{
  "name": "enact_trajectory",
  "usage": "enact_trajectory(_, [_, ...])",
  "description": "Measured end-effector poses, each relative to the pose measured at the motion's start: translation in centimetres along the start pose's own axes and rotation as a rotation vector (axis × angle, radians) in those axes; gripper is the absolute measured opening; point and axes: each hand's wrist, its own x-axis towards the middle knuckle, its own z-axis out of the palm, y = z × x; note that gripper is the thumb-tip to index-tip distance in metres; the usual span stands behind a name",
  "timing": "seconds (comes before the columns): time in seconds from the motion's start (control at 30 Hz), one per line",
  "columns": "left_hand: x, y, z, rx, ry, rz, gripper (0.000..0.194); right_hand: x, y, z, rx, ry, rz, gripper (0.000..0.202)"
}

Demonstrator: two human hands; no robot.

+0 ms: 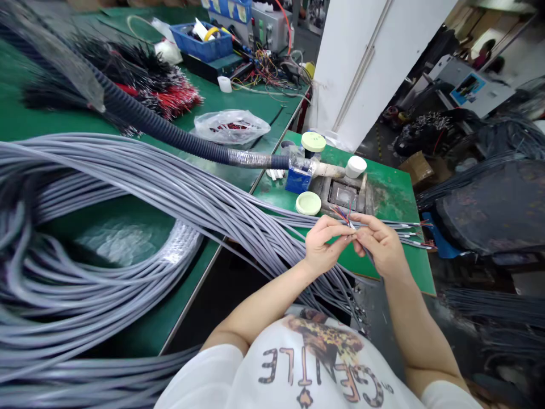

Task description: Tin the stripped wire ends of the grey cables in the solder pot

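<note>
Fingers (336,230) of the left hand (320,249) are pinched on coloured wires (342,213); those of the right hand (385,250) pinch the same grey cable (369,256) just beside, above the small bench (419,267). Sheath is off at this end and the wires fan out; stripping appears done here, sorting of strands appears in hand. Further cable ends (411,234) at the right edge also show bare wires; ends hanging below the near edge are too blurred to grade, so the remaining count cannot be told. Cable bundle (204,196) crosses the left edge from the large bench (25,122), crowding the left side. Beyond the hands: green lid (308,203), grimy metal fixture (344,195), white jar (356,166). Ribbed hose (170,133) overhangs the fixture, limiting access. Farther: plastic bag (232,128), large bench.
</note>
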Motion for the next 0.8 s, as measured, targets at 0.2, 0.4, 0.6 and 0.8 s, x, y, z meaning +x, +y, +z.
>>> enact_trajectory(0.2, [-1.0,-0.5,1.2,-0.326,0.121,-0.376,0.026,-0.7,0.5,1.0,0.152,0.092,-0.037,0.044])
enact_trajectory(0.4, [-1.7,0.0,1.5,-0.682,-0.184,-0.714,0.038,-1.2,0.6,1.5,0.163,0.062,0.025,0.049])
enact_trajectory(0.6, [-1.3,1.4,0.4,-0.622,-0.171,-0.727,0.036,-0.3,-1.1,-0.9,-0.087,0.039,-0.042,0.026])
enact_trajectory(0.8, [-2.3,1.4,-0.1,-0.589,-0.295,-0.739,0.033,0.8,-2.6,-0.1,0.055,-0.007,-0.018,0.020])
